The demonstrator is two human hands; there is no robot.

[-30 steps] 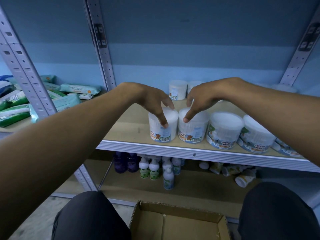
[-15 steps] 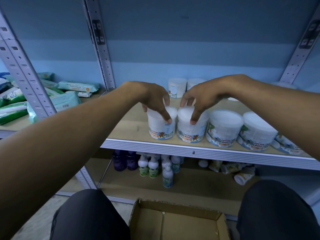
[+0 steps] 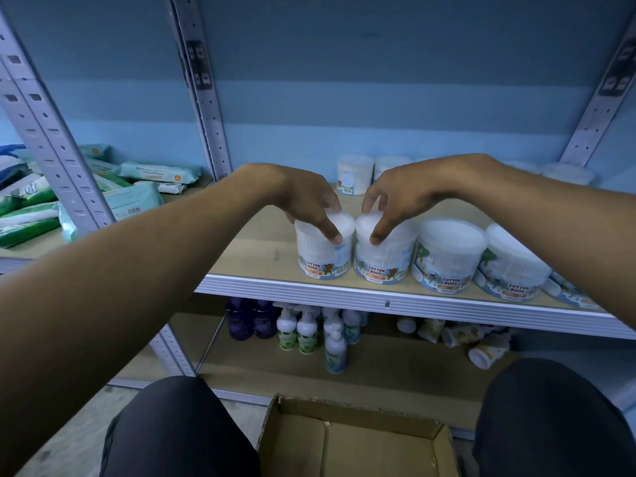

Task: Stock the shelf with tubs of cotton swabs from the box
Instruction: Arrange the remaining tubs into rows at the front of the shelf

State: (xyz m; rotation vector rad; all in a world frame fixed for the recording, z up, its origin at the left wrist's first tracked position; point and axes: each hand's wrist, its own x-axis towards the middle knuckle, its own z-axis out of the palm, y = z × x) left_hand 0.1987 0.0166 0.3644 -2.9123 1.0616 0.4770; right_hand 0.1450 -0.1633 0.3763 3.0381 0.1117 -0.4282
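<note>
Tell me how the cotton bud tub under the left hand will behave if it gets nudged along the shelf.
The tub looks packed with cotton buds, so it is probably light and slides easily on the smooth shelf. Taller than it is wide, it may tip if pushed near the lid, where the left hand grips it. Its neighbour stands close beside it and would likely get bumped.

Seven tubs, one box

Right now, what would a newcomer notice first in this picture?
First, the two hands at the centre: the left hand and the right hand each grip one cotton swab tub, the left tub and the right tub, side by side at the shelf's front edge. Below, near the knees, lies an open cardboard box.
</note>
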